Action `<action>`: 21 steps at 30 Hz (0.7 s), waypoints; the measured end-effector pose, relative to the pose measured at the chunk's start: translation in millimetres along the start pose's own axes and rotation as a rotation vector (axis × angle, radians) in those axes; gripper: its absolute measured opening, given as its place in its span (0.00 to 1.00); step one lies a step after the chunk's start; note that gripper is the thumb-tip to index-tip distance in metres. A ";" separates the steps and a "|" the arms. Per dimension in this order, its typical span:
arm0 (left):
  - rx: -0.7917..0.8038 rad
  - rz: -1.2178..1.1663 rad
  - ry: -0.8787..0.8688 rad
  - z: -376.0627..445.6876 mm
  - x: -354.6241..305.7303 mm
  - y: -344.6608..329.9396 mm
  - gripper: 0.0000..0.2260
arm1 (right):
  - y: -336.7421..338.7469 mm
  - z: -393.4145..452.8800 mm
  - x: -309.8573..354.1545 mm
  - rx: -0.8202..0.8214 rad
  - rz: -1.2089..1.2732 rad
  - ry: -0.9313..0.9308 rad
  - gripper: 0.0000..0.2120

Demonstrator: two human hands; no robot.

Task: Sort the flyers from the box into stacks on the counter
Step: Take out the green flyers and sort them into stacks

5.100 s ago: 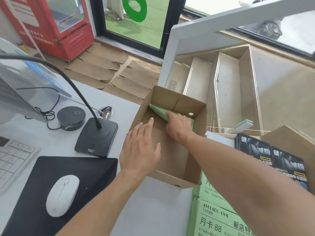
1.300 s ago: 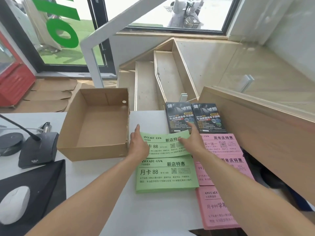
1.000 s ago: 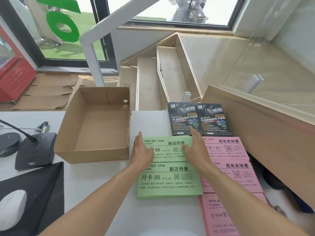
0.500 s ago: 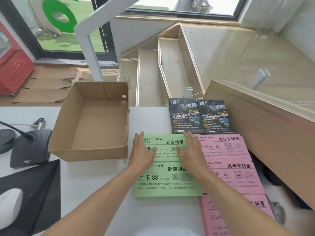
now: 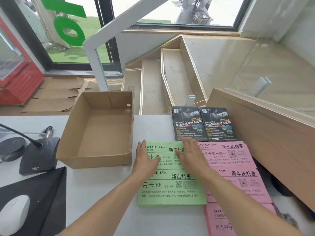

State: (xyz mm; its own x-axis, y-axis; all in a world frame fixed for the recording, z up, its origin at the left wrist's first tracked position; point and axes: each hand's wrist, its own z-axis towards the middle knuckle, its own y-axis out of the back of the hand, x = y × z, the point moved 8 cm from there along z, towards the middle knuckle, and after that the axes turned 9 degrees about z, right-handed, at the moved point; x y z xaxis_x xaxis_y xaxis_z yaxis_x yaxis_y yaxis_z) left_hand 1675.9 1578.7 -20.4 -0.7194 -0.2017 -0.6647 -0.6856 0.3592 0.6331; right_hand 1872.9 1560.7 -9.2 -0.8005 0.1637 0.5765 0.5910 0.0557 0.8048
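1. Cardboard box [image 5: 95,133] sits on the white bench [image 5: 95,188], left of the stacks. Its floor is bare; no flyers visible inside. So the emptying part looks done.
2. Green flyers: far green stack [image 5: 163,155] and near green stack [image 5: 172,188] lie one behind the other, just right of the box. Edges roughly square.
3. Left hand [image 5: 145,159] lies flat with fingers straight, on the left part of the far green stack. It presses and grips nothing.
4. Right hand [image 5: 190,155] is flat too, fingers spread, on the right part of the same stack, fingertips near its far edge. It holds nothing.
5. Pink flyers [image 5: 237,169] are to the right of the green ones, touching or nearly so. There are two stacks in a row toward the near side, plus a third pink stack [image 5: 221,218] nearest, partly cut off by the frame edge and the right arm.
6. Black flyers [image 5: 203,124]: two stacks side by side at the far edge, beyond the green and pink ones.
7. Progress: sorting by colour appears essentially finished, with three kinds each in their own place. What's left, as a guess, is squaring up the far green stack under both hands. The top pink sheets look slightly fanned, so they may want a nudge too.
8. Other things on the bench, left side: desk microphone base [image 5: 38,155], round black puck [image 5: 12,147], black mouse pad [image 5: 34,201], white mouse [image 5: 14,213].
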 end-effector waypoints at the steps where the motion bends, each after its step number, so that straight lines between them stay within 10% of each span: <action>1: 0.001 0.004 -0.006 -0.7 0.3 -0.4 0.41 | 0.2 -0.9 -2.4 -0.016 -0.013 -0.001 0.30; 13: 0.032 0.014 -0.058 -10.9 -0.3 -2.1 0.43 | 37.6 -26.4 -48.5 -0.234 0.206 -0.124 0.28; 21: -0.544 -0.173 -0.475 -77.5 -19.9 88.7 0.29 | 40.2 -32.8 45.8 -0.260 0.390 0.034 0.24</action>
State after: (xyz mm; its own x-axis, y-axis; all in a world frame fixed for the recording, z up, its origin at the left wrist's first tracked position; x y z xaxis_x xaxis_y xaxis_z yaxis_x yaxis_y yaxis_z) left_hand 1620.7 1543.9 79.7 -0.5555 0.2453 -0.7945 -0.8315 -0.1686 0.5293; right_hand 1856.7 1538.2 54.2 -0.5285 0.0912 0.8440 0.8074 -0.2530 0.5330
